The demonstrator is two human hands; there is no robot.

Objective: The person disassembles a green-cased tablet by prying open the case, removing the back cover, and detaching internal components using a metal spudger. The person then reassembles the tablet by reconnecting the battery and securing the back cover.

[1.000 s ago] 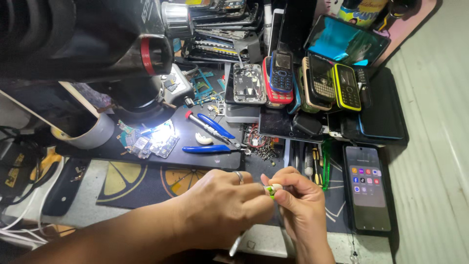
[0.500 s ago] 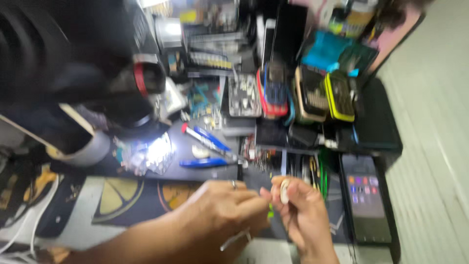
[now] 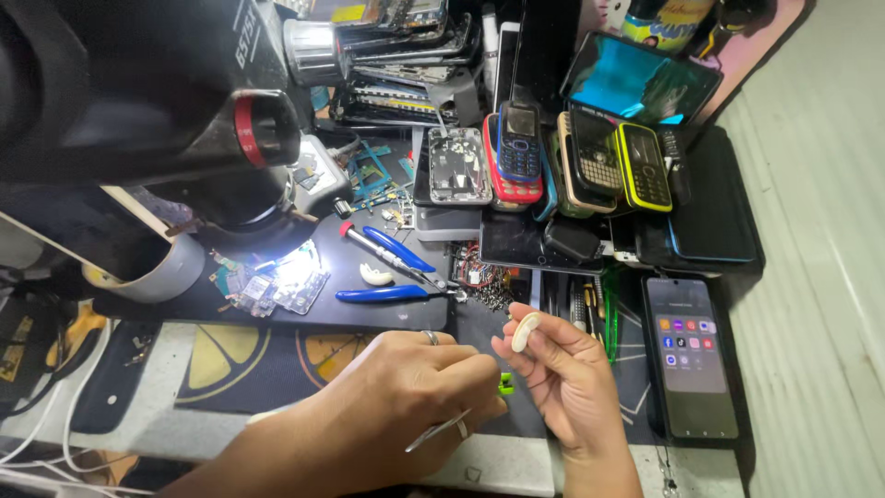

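My left hand, a ring on one finger, reaches in from the lower left. It grips thin metal tweezers, and a small green part shows at its fingertips. Just to the right, my right hand pinches a small white curved piece between thumb and forefinger, raised slightly above the left fingertips. Both hands hover over a dark work mat with a lemon-slice pattern.
A black microscope looms at upper left, lighting small circuit boards. Blue-handled pliers, a blue screwdriver and another white piece lie behind my hands. Several old phones are piled at the back. A lit smartphone lies right.
My hands were together, working the white piece at the green part. Now the right hand has lifted the white piece up and away from the left fingertips.
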